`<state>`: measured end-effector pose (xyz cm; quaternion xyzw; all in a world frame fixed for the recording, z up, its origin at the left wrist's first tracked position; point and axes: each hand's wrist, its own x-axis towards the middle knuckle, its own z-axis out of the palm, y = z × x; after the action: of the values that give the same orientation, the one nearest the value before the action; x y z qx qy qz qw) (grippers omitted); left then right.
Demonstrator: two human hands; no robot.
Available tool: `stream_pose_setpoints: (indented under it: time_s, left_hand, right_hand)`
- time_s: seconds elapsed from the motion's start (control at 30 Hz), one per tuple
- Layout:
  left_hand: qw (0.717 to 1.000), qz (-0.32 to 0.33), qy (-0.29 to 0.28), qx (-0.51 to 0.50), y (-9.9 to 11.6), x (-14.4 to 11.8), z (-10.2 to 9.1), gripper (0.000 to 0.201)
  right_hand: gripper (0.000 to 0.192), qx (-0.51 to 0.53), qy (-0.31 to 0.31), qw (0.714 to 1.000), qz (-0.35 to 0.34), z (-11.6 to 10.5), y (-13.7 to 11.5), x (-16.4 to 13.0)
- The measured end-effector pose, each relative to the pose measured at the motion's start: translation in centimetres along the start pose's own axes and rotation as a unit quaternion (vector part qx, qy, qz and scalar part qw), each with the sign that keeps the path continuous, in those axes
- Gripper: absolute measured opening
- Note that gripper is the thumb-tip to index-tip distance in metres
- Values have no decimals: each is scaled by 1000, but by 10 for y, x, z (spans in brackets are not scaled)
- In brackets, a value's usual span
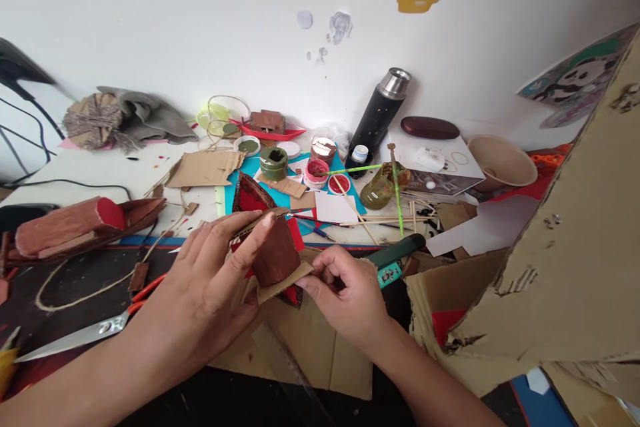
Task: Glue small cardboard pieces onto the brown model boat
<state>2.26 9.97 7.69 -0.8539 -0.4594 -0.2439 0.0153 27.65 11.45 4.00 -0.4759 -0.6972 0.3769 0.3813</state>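
Observation:
My left hand (203,283) grips a small cardboard model boat from the left, its fingers laid along the top and its thumb underneath. The boat has a brown-painted curved cabin (277,252) and a pointed hull painted red inside (250,195). Along the cabin's near edge runs a bare cardboard strip (285,281). The thumb and fingertips of my right hand (350,290) pinch this strip at its right end. Below both hands lies a flat cardboard sheet (347,353), with a ruler (293,363) on it.
Orange-handled scissors (107,327) lie left of my forearm. A larger brown model boat (70,227) sits further left. Behind stand a green paint jar (273,163), a pink paint jar (316,173), a murky jar (375,188) and a black thermos (377,110). Large cardboard (565,260) rises at right.

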Motion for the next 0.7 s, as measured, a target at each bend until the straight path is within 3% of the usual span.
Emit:
stream_pose_setpoints:
  time_s: [0.7]
  left_hand:
    - [1000,2,11,4,3,-2,-1,107]
  right_hand:
    - [26,7,-5,1000,17,2,0,0]
